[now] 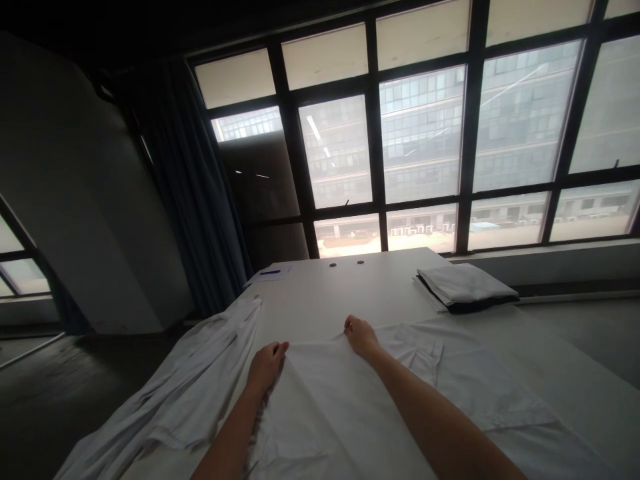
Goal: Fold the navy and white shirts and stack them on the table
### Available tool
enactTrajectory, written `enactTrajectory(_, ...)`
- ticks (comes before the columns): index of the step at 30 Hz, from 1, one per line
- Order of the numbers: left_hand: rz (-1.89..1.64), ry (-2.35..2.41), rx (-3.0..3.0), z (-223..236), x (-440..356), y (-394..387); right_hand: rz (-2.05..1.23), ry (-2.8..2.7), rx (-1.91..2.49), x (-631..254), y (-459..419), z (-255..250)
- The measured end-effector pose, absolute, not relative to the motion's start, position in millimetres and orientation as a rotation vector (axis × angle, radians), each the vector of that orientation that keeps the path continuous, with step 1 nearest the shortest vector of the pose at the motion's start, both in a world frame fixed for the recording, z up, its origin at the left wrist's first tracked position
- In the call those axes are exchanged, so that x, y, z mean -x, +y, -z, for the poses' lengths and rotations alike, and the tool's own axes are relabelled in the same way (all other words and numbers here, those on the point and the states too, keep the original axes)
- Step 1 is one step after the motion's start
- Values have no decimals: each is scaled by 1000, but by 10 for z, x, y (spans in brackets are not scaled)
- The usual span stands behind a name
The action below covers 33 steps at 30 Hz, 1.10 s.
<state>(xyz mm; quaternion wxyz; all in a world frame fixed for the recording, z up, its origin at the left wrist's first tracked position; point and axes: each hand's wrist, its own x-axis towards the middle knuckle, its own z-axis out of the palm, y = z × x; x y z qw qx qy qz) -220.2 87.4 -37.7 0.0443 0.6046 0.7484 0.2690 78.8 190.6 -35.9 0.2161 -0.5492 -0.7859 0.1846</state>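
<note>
On my remote feed, my left hand [268, 365] and right hand [361, 337] have their fingers pinched on the white cloth's far edge; the white cloth [333, 390] spreads nearer from the fingertips, inside the left edge of the desk [320, 297].

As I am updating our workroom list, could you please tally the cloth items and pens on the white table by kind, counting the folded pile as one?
Loose white garments: 2
Folded cloth pile: 1
Blue pen: 1
Total: 4
</note>
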Motion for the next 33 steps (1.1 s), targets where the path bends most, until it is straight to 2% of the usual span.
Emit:
enactTrajectory(14, -640, 2371, -1894, 242, 2055, 854, -251, -2272, 1517, -749, 1812, 322)
enactTrajectory(19, -530, 2175, -2162, 255, 1539, 802, -142, -2342, 1403, -686, 1707, 198)
enactTrajectory(24, -315, 1964, -2333, 459, 1056, 624, -124, -2523, 1097, -636, 1387, 224)
enactTrajectory(28, -181, 1995, -2347, 511, 1134, 513, -225, -2647, 979, -1018, 1258, 370)
enactTrajectory(33, -135, 2070, -2299, 503, 1500, 318, -277, -2665, 1271, -2053, 1541, 458)
